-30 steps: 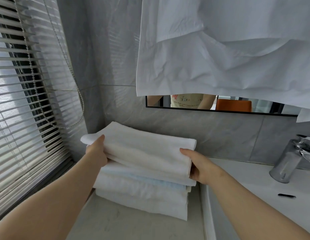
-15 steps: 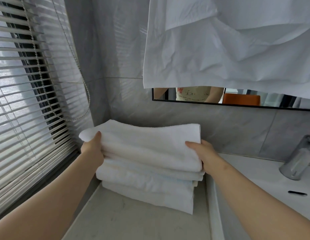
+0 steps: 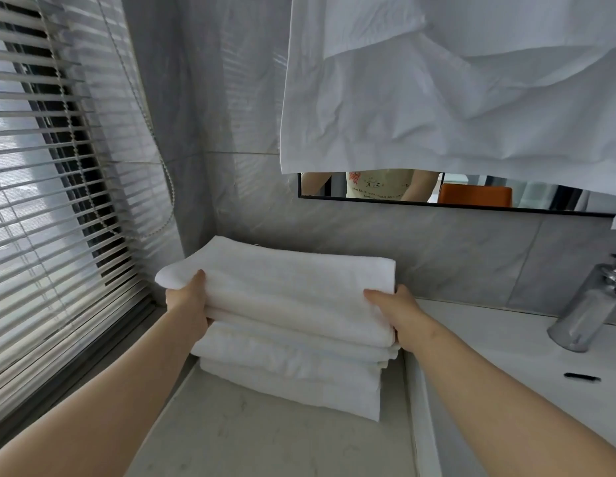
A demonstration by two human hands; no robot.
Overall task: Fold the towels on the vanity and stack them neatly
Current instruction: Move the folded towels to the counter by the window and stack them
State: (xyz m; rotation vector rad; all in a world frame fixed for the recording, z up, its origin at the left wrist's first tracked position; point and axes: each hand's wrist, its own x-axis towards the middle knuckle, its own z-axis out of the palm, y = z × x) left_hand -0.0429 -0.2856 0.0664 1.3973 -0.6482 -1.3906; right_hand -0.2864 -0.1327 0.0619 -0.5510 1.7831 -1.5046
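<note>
A folded white towel [image 3: 286, 284] lies on top of a stack of folded white towels [image 3: 293, 376] at the back left corner of the pale vanity top [image 3: 265, 445]. My left hand [image 3: 188, 304] grips the top towel's left end, thumb on top and fingers hidden underneath. At the towel's right end my right hand [image 3: 397, 309] holds it the same way, thumb over the edge. The top towel sits slightly left of the towels below it.
Window blinds [image 3: 41, 201] with a bead cord run along the left. A large white cloth [image 3: 454, 80] hangs over the mirror [image 3: 471, 196] above. A chrome tap [image 3: 592, 304] and the basin [image 3: 540, 390] lie to the right.
Both hands have carried the top towel back toward the wall and lowered it onto the stack. The view has tilted and shifted slightly.
</note>
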